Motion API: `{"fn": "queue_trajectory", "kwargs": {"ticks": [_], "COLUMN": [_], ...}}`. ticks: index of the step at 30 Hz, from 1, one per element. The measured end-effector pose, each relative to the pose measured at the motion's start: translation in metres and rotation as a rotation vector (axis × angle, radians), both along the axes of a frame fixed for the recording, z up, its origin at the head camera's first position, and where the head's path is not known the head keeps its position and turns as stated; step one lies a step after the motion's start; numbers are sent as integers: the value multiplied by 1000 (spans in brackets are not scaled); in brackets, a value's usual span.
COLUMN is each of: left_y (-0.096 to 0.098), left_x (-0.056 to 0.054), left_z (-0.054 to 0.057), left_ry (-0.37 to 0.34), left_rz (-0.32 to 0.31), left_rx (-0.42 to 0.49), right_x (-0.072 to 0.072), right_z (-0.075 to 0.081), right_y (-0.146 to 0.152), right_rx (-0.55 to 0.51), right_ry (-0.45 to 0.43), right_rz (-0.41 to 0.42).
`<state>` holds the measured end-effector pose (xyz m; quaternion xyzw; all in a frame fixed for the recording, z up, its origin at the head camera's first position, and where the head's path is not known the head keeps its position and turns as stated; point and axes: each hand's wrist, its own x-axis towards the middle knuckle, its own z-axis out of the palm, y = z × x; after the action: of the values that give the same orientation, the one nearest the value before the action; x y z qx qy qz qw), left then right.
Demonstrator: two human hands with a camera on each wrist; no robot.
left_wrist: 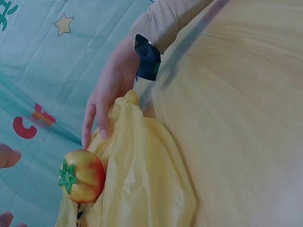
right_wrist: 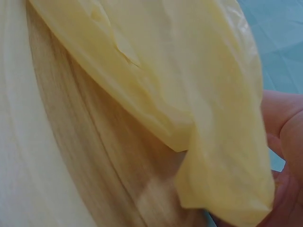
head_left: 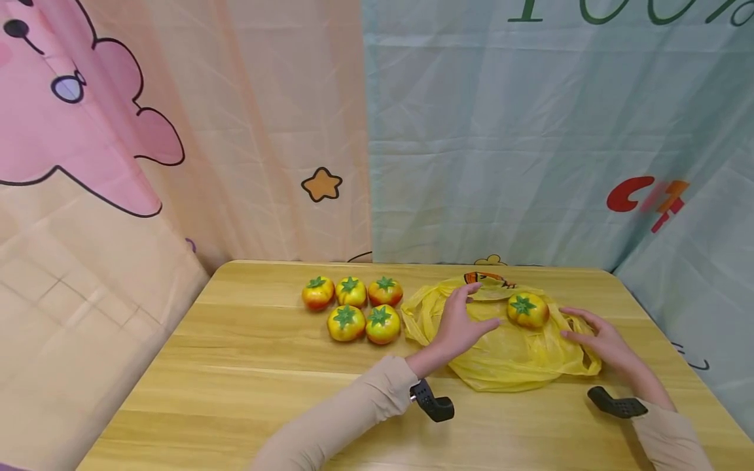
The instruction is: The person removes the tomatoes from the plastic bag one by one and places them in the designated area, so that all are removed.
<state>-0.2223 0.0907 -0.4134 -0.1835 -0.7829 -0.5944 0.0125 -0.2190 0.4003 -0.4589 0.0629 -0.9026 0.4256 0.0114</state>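
A yellow plastic bag lies spread and crumpled on the table. One yellow-red tomato with a green leafy top sits on the bag's right part. My left hand is over the bag, to the left of this tomato, thumb and fingers spread apart with nothing between them. At the bag's right edge, my right hand reaches in, fingers extended toward the tomato. The left wrist view shows those fingertips close beside the tomato. In the right wrist view, bag film hangs in front of part of the right hand.
Several more tomatoes stand in two rows just left of the bag. The wooden table ends at a printed curtain behind. A black wrist device sits on the left wrist, another on the right.
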Motion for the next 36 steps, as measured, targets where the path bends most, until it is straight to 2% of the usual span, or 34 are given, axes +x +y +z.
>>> {"fn": "queue_trajectory", "kwargs": {"ticks": [6, 12, 20, 26, 32, 36], "left_y": [17, 31, 47, 59, 66, 68], "left_x": [-11, -17, -24, -32, -41, -44], "left_z": [-3, -5, -10, -16, -20, -23], "left_ry": [-35, -80, -93, -78, -42, -41], "left_rz": [-14, -13, -1, 5, 1, -13], "left_rx": [-25, -31, -70, -90, -179, -222], "right_x": [0, 1, 1, 3, 3, 4], "right_z": [1, -1, -1, 2, 3, 3], "right_y": [0, 0, 1, 1, 1, 0], "right_rx": [2, 15, 16, 17, 17, 10], "right_ry": [-5, 6, 31, 16, 20, 18], "right_rz": [-8, -13, -7, -11, -12, -10]}}
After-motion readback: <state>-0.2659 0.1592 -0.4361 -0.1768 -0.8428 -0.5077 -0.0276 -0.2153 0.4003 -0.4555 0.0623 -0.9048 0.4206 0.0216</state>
